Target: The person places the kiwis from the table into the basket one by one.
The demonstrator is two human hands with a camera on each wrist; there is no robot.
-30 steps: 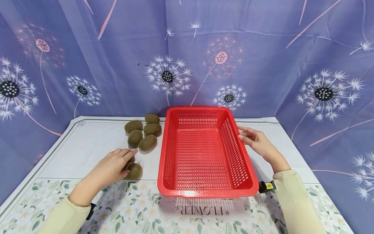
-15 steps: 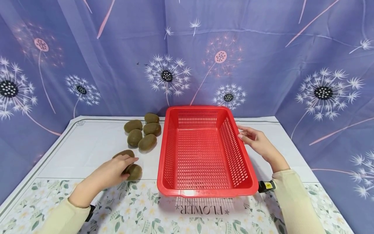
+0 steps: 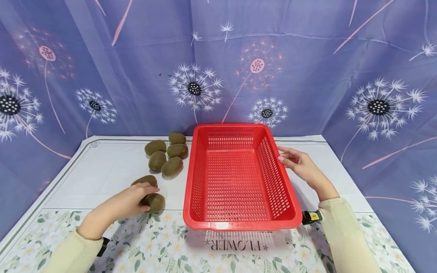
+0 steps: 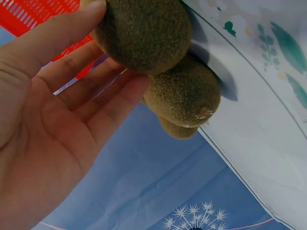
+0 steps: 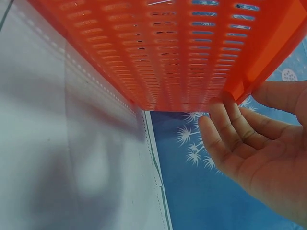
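Observation:
My left hand [image 3: 128, 201] has its thumb and fingers round the near brown kiwi [image 3: 156, 203], low on the left of the head view. Close up in the left wrist view, the thumb lies along one side of that kiwi [image 4: 146, 36] and the fingers along the other. Just behind it is a second kiwi [image 3: 147, 180], partly covered by the hand. My right hand [image 3: 302, 167] holds the right rim of a red plastic basket [image 3: 242, 225]. In the right wrist view its fingers [image 5: 218, 132] reach up under the rim, against the slotted side.
Several more kiwis [image 3: 172, 167] sit in a cluster left of the basket, towards the back. A white and floral cloth [image 3: 102, 170] covers the table. Purple dandelion-print curtain [image 3: 136, 94] stands along the back and both sides.
My left hand has drawn back slightly towards me, uncovering more of the second kiwi, and its fingers now sit lower round the near one. The right hand and basket have stayed put.

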